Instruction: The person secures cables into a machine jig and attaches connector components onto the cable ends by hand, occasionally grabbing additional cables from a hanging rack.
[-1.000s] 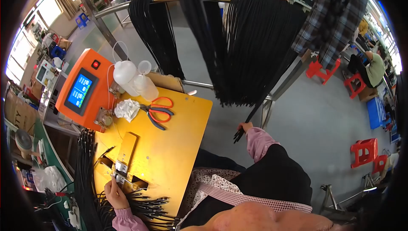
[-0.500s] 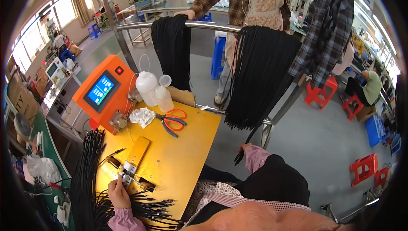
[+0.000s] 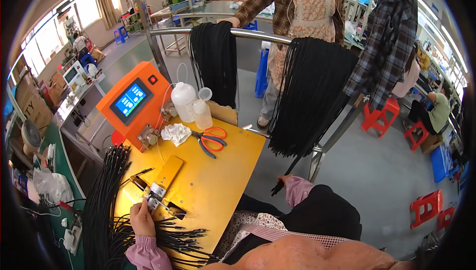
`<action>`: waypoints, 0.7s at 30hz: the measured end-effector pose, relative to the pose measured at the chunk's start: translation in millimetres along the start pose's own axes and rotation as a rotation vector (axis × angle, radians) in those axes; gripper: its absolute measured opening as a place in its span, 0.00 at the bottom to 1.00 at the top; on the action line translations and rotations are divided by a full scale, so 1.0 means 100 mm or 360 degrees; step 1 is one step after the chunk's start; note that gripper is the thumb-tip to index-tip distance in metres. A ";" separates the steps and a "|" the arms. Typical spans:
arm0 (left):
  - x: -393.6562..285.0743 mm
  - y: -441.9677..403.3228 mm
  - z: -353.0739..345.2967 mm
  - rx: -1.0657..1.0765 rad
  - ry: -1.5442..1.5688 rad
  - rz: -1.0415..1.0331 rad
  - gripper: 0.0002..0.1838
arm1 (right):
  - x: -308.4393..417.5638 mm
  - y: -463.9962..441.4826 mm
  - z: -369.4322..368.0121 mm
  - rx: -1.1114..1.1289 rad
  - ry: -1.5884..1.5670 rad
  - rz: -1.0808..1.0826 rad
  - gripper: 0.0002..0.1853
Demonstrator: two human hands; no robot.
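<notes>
My left hand (image 3: 142, 219) is closed at the small metal fixture (image 3: 156, 191) on the yellow table (image 3: 233, 170); what its fingertips pinch is too small to make out. Black cables (image 3: 173, 237) lie beside and below that hand, and more (image 3: 106, 190) hang along the table's left edge. My right hand (image 3: 283, 178), low beside the table, is closed around the ends of a few black cables (image 3: 276, 187), which run up toward the large bundle (image 3: 310, 96) on the metal rail (image 3: 258, 34).
An orange machine (image 3: 133, 102), white bottles (image 3: 184, 102), crumpled tissue (image 3: 176, 134), pliers (image 3: 207, 146) and red-handled scissors (image 3: 216, 140) are at the table's back. A co-worker (image 3: 310, 17) stands behind the rail, a hand on it. Red stools (image 3: 381, 116) stand at right.
The view has shifted. A long black bundle that hung in front of the rail is now gone from there, and the co-worker behind the rail shows more fully. Both my hands keep similar places.
</notes>
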State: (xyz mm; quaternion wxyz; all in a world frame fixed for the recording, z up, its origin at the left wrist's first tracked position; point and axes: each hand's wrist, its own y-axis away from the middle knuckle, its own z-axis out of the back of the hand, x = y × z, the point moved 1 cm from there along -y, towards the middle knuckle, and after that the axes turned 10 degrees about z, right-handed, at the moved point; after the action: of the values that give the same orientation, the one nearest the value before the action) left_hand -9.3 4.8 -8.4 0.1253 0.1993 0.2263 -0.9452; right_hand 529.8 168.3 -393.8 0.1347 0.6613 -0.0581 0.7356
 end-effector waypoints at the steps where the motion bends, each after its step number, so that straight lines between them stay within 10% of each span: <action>1: -0.01 0.00 0.01 -0.0016 -0.0002 0.0014 0.18 | 0.00 -0.02 0.02 0.0017 -0.0036 0.0028 0.12; 21: 0.01 0.00 0.01 -0.0009 -0.0035 0.0016 0.17 | 0.24 -0.08 -0.58 0.0235 -0.0566 0.0350 0.15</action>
State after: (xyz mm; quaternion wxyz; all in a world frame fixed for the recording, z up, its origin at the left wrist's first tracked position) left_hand -10.6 4.3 -8.5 0.1331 0.1896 0.2264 -0.9461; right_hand 474.2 194.0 -377.9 -0.0074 0.7783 -0.0986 0.6200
